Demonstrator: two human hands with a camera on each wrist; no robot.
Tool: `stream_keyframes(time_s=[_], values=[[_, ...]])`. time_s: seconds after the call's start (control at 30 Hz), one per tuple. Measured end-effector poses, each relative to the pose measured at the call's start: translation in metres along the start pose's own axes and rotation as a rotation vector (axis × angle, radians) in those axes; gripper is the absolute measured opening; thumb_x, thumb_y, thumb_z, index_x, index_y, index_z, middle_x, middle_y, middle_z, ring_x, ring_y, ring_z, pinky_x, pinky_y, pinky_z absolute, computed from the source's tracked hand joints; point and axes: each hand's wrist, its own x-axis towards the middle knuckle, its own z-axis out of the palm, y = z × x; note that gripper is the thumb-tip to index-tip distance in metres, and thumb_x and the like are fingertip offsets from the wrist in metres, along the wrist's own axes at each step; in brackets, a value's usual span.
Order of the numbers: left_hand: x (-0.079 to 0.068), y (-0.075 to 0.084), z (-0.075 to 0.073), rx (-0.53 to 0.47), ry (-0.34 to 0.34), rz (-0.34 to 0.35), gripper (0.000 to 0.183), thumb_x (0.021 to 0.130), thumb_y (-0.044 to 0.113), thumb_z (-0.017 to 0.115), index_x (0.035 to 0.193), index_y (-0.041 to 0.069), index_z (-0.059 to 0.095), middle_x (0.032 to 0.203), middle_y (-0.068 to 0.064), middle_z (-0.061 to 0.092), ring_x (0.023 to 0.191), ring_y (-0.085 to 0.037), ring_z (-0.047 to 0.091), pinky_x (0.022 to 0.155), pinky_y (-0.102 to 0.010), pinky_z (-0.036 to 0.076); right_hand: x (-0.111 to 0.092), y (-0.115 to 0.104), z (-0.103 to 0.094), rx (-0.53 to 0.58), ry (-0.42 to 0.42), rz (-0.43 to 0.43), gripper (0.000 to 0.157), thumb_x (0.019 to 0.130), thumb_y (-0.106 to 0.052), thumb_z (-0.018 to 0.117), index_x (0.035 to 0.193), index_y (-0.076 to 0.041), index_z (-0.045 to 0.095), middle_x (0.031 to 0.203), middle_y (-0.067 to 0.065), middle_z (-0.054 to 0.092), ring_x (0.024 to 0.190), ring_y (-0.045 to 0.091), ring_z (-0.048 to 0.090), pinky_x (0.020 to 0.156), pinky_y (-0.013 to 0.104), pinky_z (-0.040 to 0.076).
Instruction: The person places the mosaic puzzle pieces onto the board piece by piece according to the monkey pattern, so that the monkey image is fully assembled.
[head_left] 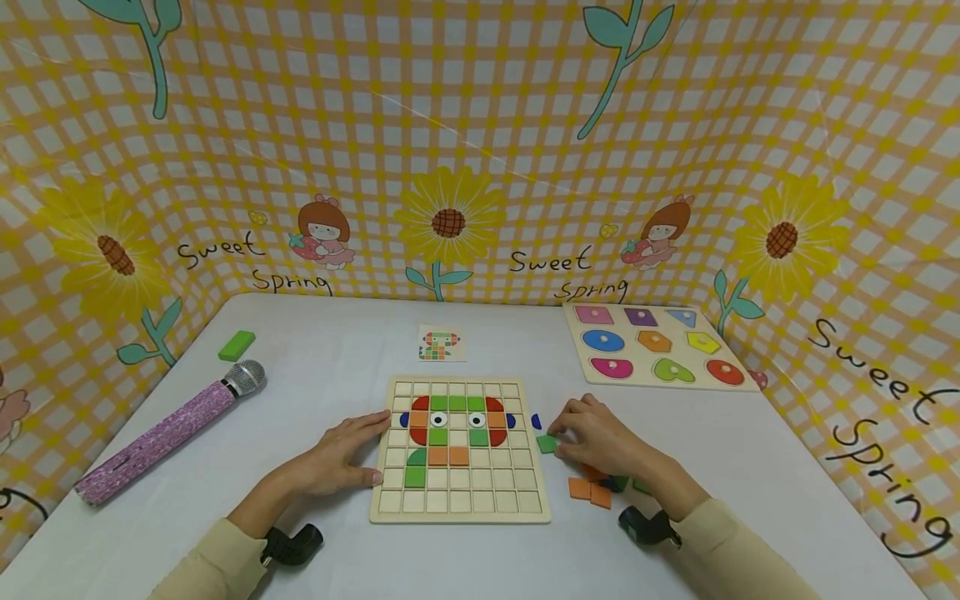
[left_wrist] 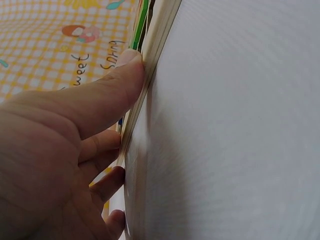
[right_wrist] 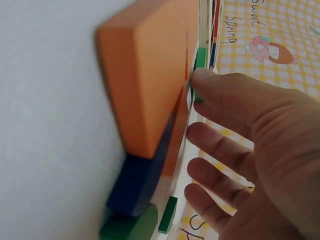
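A wooden grid board (head_left: 461, 517) lies in the middle of the table. Red, orange, green and blue pieces and two white eye discs (head_left: 438, 420) sit in its squares. My left hand (head_left: 330, 458) rests along the board's left edge, thumb and fingertips against the side, as the left wrist view shows too. To the board's right, my right hand (head_left: 600, 433) pinches a green tile (head_left: 547, 445) between thumb and index finger, close over the table. A small blue piece (head_left: 536, 422) lies just beyond that tile. Loose orange tiles (head_left: 580, 488) lie below the right hand, partly covering a dark blue piece (right_wrist: 132, 185).
A small pattern card (head_left: 442, 350) lies behind the board. At the back right is a shape puzzle board (head_left: 615, 317) with knobbed pieces. On the left lie a glittery purple microphone (head_left: 157, 442) and a green block (head_left: 237, 345). Patterned cloth walls (head_left: 480, 125) enclose the table.
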Motion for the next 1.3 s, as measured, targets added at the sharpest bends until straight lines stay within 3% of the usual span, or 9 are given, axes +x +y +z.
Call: stream_keyframes(time_s=[0.23,0.43,0.7,0.9,1.3], values=[[0.0,-0.001,0.001,0.008,0.001,0.004,0.078,0.082,0.03,0.071,0.145,0.003,0.034,0.155,-0.014,0.027,0.141,-0.041,0.023,0.11,-0.066,0.015,-0.005,-0.008,-0.006,0.01,0.027,-0.012,0.021,0.078,-0.025,0.075,0.097,-0.017,0.074,0.095,-0.005,0.064,0.094,0.013,0.044,0.08,0.031,0.042],[0.0,-0.002,0.0,0.006,0.003,0.007,0.078,0.082,0.03,0.071,0.145,0.003,0.034,0.155,-0.014,0.027,0.141,-0.041,0.022,0.11,-0.066,0.015,-0.009,-0.031,-0.007,0.017,0.057,-0.06,0.021,0.078,-0.025,0.075,0.098,-0.018,0.073,0.096,-0.006,0.064,0.095,0.011,0.046,0.081,0.032,0.046],[-0.001,-0.003,0.001,0.008,0.004,0.023,0.078,0.082,0.031,0.071,0.145,0.002,0.034,0.155,-0.015,0.027,0.141,-0.041,0.022,0.109,-0.067,0.015,-0.004,-0.067,0.005,-0.005,0.09,-0.112,0.022,0.075,-0.03,0.078,0.094,-0.02,0.074,0.093,-0.008,0.063,0.091,0.009,0.045,0.078,0.028,0.044],[-0.001,-0.003,0.001,0.007,0.005,0.024,0.078,0.082,0.03,0.071,0.145,0.002,0.034,0.155,-0.016,0.027,0.142,-0.041,0.022,0.11,-0.066,0.014,0.003,-0.09,0.014,-0.009,0.117,-0.203,0.021,0.075,-0.031,0.078,0.091,-0.019,0.073,0.089,-0.006,0.061,0.085,0.008,0.041,0.073,0.024,0.04],[-0.001,-0.002,0.001,0.016,0.007,0.03,0.078,0.082,0.03,0.071,0.145,0.001,0.034,0.155,-0.017,0.027,0.141,-0.041,0.022,0.11,-0.066,0.015,0.021,-0.128,0.028,-0.086,0.121,-0.274,0.014,0.078,-0.03,0.073,0.089,-0.021,0.074,0.09,-0.008,0.065,0.085,0.01,0.045,0.08,0.028,0.041]])
